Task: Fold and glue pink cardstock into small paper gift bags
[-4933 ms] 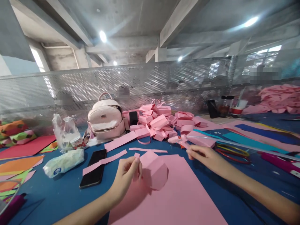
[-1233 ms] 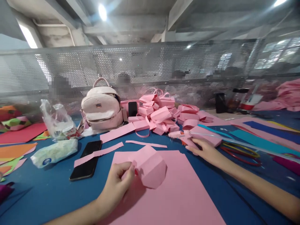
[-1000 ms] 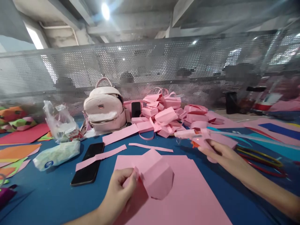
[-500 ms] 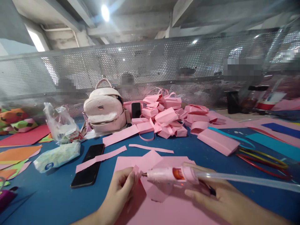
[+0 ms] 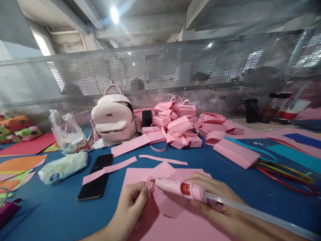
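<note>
My right hand (image 5: pixel 218 197) is wrapped around a pink hot glue gun (image 5: pixel 170 186), whose metal tip points left. A long translucent glue stick (image 5: pixel 250 210) sticks out of its back end. Thumb and fingers of my left hand (image 5: pixel 131 206) are pinched together at the left edge of a folded pink paper piece (image 5: pixel 170 206). The gun's tip is just above that edge, close to my left fingertips; whether it touches the paper I cannot tell. Beneath both hands lies a larger pink paper sheet (image 5: pixel 155 231).
A black phone (image 5: pixel 94 185) with a pink strip (image 5: pixel 110 170) across it lies left. Behind are a pale backpack (image 5: pixel 112 117), a heap of folded pink paper bags (image 5: pixel 179 127) and a tissue pack (image 5: pixel 64 167). Coloured glue-like cords (image 5: pixel 288 172) lie right, before a perforated metal screen (image 5: pixel 163 73).
The glue gun has tilted, its back end now lower and its tip slightly higher. The paper edge raised at my left fingertips has become mostly hidden. The view has shifted slightly.
</note>
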Demonstrator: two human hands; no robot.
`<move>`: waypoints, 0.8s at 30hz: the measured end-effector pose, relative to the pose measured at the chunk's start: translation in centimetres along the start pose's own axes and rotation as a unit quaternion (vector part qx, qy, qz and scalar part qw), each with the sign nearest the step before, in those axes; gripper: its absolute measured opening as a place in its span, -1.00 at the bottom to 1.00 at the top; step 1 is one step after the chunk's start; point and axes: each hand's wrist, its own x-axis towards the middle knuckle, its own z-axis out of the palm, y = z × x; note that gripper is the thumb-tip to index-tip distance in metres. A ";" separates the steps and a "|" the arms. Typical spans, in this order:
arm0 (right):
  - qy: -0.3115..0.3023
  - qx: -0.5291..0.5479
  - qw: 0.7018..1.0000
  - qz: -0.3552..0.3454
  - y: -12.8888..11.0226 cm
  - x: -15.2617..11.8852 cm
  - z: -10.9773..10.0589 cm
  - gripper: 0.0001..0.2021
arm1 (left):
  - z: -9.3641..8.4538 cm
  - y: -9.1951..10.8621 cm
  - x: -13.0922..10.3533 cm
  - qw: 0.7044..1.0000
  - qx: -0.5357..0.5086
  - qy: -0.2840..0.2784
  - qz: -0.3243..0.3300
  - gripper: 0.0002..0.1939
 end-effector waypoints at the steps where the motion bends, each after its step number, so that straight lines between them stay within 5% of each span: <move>1: -0.004 -0.001 1.000 -0.003 0.5 0.0 0.0 -0.72 | 0.0 -0.1 0.0 1.000 0.009 -0.001 0.004 -0.35; 9: 0.034 -0.001 0.997 0.069 2.8 -0.6 0.2 -0.71 | -0.3 -1.4 0.2 0.997 0.070 -0.009 0.041 -0.36; 14: -0.008 0.084 0.993 0.085 3.4 -1.5 0.8 -0.62 | -0.5 -2.0 0.7 0.997 0.067 -0.010 0.038 -0.39; 19: 0.031 -0.029 0.998 0.041 3.6 -2.4 0.9 -0.71 | -0.3 -1.2 0.6 0.997 0.065 -0.029 0.017 -0.39; 24: 0.038 -0.110 0.993 0.006 1.2 -1.8 1.0 -0.86 | 0.2 0.3 0.0 0.995 0.088 -0.039 -0.013 -0.34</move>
